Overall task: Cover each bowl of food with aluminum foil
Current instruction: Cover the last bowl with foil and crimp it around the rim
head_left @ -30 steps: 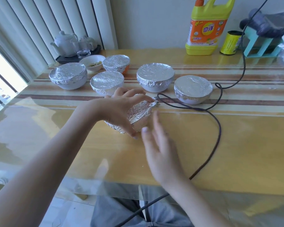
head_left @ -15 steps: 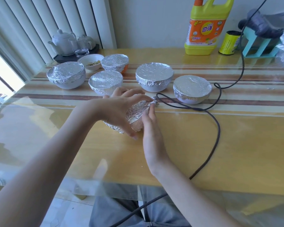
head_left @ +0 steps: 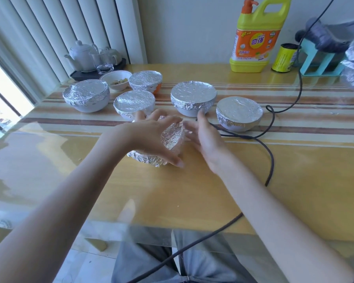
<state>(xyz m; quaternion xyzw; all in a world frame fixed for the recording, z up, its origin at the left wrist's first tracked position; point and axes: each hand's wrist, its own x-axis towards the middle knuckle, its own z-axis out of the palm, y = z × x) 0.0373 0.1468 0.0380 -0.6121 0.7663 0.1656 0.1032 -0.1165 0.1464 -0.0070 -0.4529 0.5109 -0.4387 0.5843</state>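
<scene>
A person sits at a glossy yellow table (head_left: 294,180), both bare arms reaching forward. At the centre of the view, the left hand (head_left: 151,137) curls over a small foil-wrapped bowl (head_left: 172,137), thumb at the near rim and fingers over the far side, gripping it. The right hand (head_left: 204,137), at three o'clock from the bowl, has straight relaxed fingers just beside the foil; whether they touch it I cannot tell.

Beyond, from ten to one o'clock, five foil-covered bowls stand in a loose row: one far left (head_left: 86,94), one just behind the hands (head_left: 134,103), one further back (head_left: 145,79), a large one (head_left: 193,97) and one at the right (head_left: 239,113). An uncovered bowl of food (head_left: 117,79) waits at eleven o'clock.

A dark cable (head_left: 270,152) loops just right of the hands. The likely risks are thin foil tearing under a hard squeeze, or a wrist snagging that cable.
</scene>
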